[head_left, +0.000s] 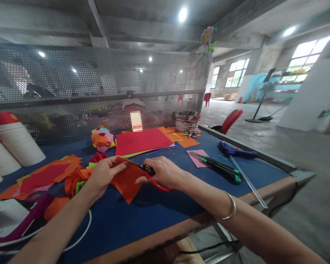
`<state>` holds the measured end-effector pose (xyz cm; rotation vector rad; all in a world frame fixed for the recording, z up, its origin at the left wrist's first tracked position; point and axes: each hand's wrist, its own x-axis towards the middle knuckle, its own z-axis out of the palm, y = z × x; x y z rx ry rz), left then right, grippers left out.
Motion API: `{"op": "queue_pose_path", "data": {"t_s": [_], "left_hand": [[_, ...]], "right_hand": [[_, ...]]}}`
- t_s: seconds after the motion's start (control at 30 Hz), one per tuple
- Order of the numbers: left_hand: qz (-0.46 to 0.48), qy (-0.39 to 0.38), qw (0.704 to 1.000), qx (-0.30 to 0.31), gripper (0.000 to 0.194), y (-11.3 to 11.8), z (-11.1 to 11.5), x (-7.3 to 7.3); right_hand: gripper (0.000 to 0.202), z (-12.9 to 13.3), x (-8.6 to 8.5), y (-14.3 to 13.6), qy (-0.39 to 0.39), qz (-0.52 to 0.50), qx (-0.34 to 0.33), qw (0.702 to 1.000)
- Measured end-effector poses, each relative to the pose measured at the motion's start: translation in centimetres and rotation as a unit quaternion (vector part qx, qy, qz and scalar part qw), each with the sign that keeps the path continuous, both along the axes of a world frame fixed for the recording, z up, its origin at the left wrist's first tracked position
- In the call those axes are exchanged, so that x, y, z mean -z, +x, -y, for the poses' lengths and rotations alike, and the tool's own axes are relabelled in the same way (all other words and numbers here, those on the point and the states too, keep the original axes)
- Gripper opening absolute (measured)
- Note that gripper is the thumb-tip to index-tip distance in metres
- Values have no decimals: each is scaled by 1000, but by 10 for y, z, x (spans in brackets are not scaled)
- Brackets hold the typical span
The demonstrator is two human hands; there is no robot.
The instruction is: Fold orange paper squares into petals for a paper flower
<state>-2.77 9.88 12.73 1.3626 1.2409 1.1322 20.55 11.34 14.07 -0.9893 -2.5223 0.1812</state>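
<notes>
My left hand [106,176] pinches the upper left edge of an orange sheet of paper [128,186], which hangs a little above the blue table. My right hand [164,171] is closed around scissors [157,184] with red and black handles. Their blades point left and lie along the top of the orange sheet, close to my left fingers. Whether the blades are cutting through it I cannot tell. Behind both hands lies a stack of coloured sheets [141,141] with red on top. Folded orange, red and green paper pieces [74,181] sit beside my left wrist.
Box cutters [222,168] rest on a pink sheet [194,158] at right, near a blue glue gun [236,151] with a long glue stick. Paper cups [19,141] stand at left. A basket [187,121] stands by the mesh partition [154,80]. A white cable [89,223] curves beneath my left forearm.
</notes>
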Motion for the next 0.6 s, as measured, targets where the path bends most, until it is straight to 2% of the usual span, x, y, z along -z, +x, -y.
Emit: {"op": "queue_pose_path", "data": {"t_s": [0.6], "left_hand": [[8, -5, 1000, 0, 31, 2, 2, -1]], "right_hand": [[52, 1, 0, -1, 22, 25, 15, 999]]}}
